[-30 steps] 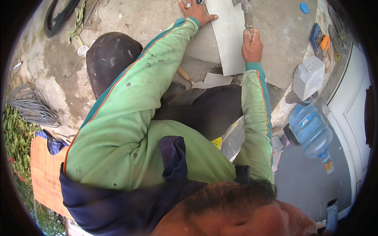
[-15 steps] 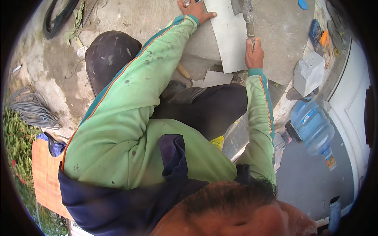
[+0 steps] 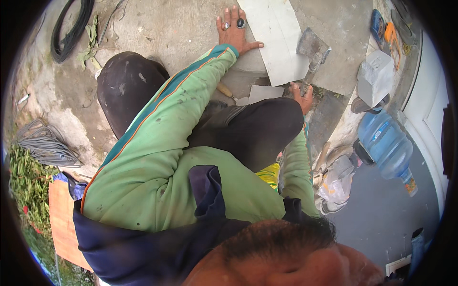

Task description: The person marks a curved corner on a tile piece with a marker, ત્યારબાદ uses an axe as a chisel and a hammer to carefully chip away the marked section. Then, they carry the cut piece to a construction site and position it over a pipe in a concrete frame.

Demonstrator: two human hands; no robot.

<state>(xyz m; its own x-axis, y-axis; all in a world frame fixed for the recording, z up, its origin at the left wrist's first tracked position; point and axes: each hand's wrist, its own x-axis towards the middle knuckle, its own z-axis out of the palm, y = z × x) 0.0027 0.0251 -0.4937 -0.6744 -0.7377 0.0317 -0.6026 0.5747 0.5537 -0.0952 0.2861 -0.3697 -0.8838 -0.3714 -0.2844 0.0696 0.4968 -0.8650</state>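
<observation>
The person crouches over a rough, stained concrete floor [image 3: 157, 28], seen from above, green sleeves reaching forward. The left hand [image 3: 234, 31] lies flat and spread wide, fingers splayed, pressing on the near left edge of a pale tile [image 3: 276, 38] that rests on the floor at the top of the view. The right hand [image 3: 301, 95] is closed around the handle of a hammer [image 3: 312, 50], whose broad grey head hovers at or just over the tile's right edge; whether it touches cannot be told. A smaller pale tile piece [image 3: 265, 92] lies just below the tile, between the knees, and a wooden handle [image 3: 225, 90] pokes out beside it.

To the left, a black hose [image 3: 67, 33] coils near some dry leaves, a bundle of grey wire [image 3: 43, 145] lies further down, and green plants [image 3: 24, 186] edge the floor beside an orange board [image 3: 62, 224]. To the right, a grey block [image 3: 377, 76] stands near a blue water jug [image 3: 386, 145] lying on its side on a darker, smoother grey floor. A crumpled clear bag [image 3: 334, 188] sits by the right elbow, and a white wall [image 3: 429, 119] curves along the right rim.
</observation>
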